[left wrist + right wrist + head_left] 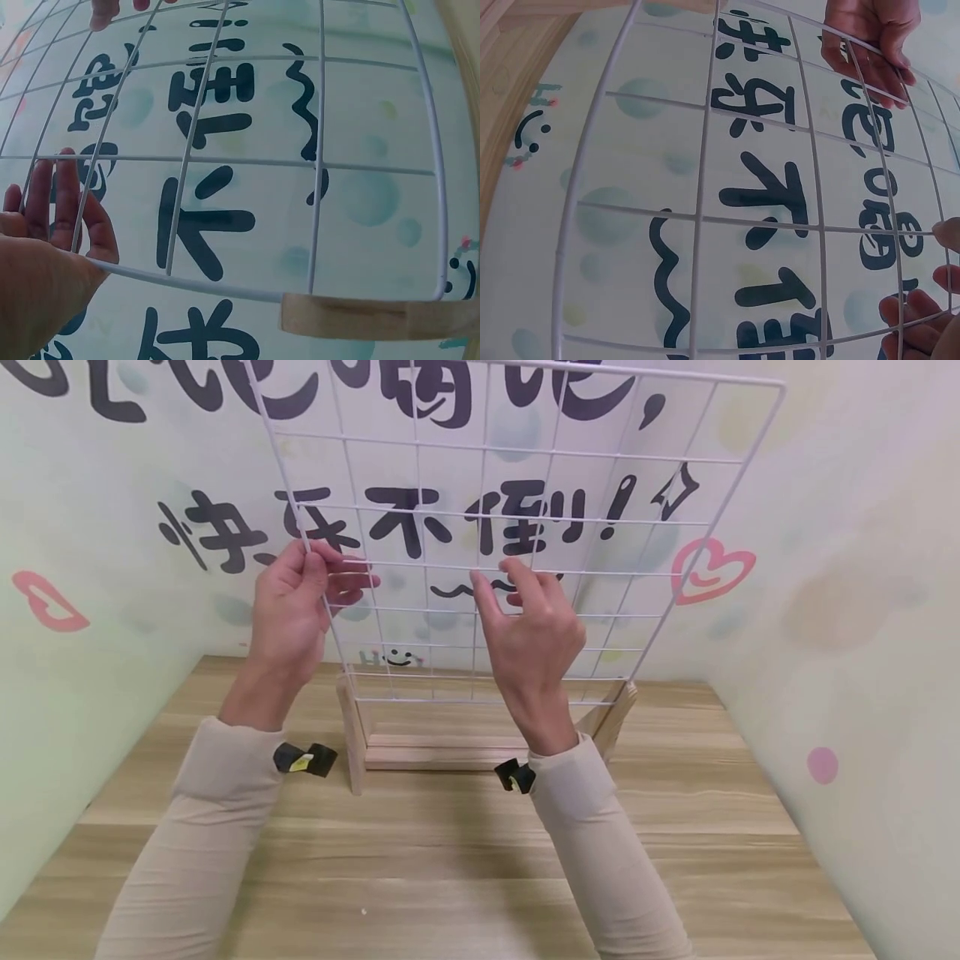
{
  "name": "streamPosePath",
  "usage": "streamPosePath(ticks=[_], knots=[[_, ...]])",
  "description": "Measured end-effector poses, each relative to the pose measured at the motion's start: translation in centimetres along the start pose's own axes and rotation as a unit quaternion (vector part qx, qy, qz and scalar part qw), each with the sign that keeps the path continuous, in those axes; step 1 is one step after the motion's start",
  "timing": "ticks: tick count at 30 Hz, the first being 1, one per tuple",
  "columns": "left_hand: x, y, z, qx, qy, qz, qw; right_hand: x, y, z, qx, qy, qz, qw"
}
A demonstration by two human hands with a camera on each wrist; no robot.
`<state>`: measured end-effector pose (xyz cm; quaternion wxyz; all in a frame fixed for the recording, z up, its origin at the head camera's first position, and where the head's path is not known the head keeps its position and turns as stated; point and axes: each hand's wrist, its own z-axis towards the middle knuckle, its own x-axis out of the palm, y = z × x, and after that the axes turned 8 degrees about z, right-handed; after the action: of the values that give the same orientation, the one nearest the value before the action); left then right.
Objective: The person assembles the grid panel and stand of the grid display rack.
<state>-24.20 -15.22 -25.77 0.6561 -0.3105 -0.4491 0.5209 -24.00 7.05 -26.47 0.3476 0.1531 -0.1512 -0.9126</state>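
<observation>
A white wire grid panel [450,566] stands upright, with its lower corners at two wooden legs. My left hand [291,602] grips the panel's left edge, thumb in front and fingers reaching behind the wires. In the left wrist view, the fingers of this left hand [56,225] show through the mesh. At the middle of the panel is my right hand [536,622], its thumb and bent fingers at a horizontal wire. The right wrist view shows the fingertips of the right hand [922,319] among the wires, partly cut off by the frame.
The wooden stand [442,758] has a crossbar between its legs and rests on a wood-grain table [420,868]. Behind it is a pale wall [120,502] with black lettering and pink hearts. Side walls close in at left and right.
</observation>
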Motion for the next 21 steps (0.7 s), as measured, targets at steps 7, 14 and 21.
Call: streamPosePath(ticks=[7,14,21], knots=[[0.2,0.3,-0.5,0.005,-0.034,-0.017,0.9993,-0.7,0.1,-0.2,0.0,0.029,0.008,1.0],[0.4,0.5,-0.6,0.046,-0.073,0.022,0.9961,-2.4,-0.8,0.8,-0.051,0.105,0.02,0.993],[1.1,1.0,-0.4,0.077,-0.079,0.024,0.9936,-5.1,-2.5,1.4,-0.094,0.078,0.012,0.992]])
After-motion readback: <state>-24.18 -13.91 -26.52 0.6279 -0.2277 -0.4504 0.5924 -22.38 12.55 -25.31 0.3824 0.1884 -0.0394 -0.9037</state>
